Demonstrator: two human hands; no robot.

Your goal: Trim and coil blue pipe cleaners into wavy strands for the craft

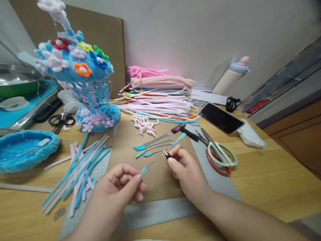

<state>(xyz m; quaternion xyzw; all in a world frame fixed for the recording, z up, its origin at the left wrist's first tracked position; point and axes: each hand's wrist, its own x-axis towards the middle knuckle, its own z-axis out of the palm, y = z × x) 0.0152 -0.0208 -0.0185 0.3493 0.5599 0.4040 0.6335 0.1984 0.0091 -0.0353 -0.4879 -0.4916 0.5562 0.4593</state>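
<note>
My left hand (121, 187) is closed, pinching the lower end of a blue pipe cleaner (150, 164). Its fuzz is left at the ends, and the thin stem between slants up to the right. A small black object (168, 155) with a bright spot sits in the closed fingers of my right hand (187, 169), against the stem's middle; its kind is unclear. Just beyond, several trimmed blue pipe cleaners (152, 145) lie on a brown board (160, 190). Curled pale pink pieces (144, 124) rest behind them.
Scissors (218, 150), a phone (222, 117) and a leaning bottle (232, 77) are on the right. Pipe cleaner bundles (160, 97) line the wall. Leftward stand a flowered blue craft piece (80, 68), a blue fuzzy tray (54, 142), loose strips (82, 167) and black-handled scissors (61, 120).
</note>
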